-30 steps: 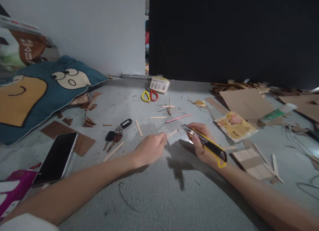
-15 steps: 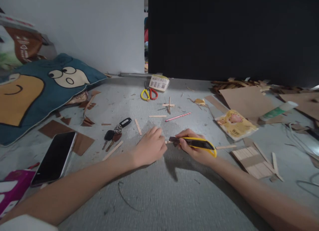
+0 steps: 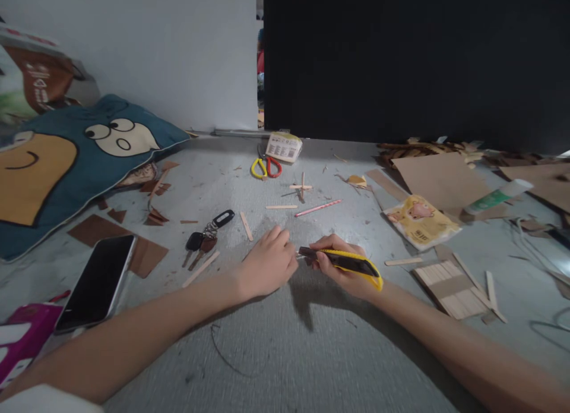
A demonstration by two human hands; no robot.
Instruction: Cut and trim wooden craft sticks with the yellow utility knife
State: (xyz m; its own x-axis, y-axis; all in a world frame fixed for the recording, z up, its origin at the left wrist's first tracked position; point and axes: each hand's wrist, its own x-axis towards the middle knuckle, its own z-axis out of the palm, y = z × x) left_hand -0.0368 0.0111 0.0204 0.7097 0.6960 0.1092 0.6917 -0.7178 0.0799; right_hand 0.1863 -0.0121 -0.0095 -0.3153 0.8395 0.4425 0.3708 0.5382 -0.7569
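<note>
My right hand (image 3: 341, 264) grips a yellow and black utility knife (image 3: 356, 264), its tip pointing left toward my other hand. My left hand (image 3: 269, 261) is closed low over the table, fingers bent down on a wooden craft stick that they almost wholly hide. The knife's tip meets the spot by the left fingertips. Beyond the hands lie a loose craft stick (image 3: 281, 207), a red and white striped pencil (image 3: 317, 208) and small crossed sticks (image 3: 301, 187). Another craft stick (image 3: 246, 226) rests just past my left hand.
Keys (image 3: 202, 243), a phone (image 3: 98, 282) and a blue cushion (image 3: 98, 157) are on the left. Scissors (image 3: 266, 167) lie at the back. To the right are a bundle of craft sticks (image 3: 449, 288), a yellow packet (image 3: 421, 221), a glue stick (image 3: 501, 196) and cardboard (image 3: 440, 178).
My right hand has shifted slightly left with the utility knife, whose rear end has tipped lower. The bit of stick that showed by the left fingertips is now mostly covered. My left hand stays put.
</note>
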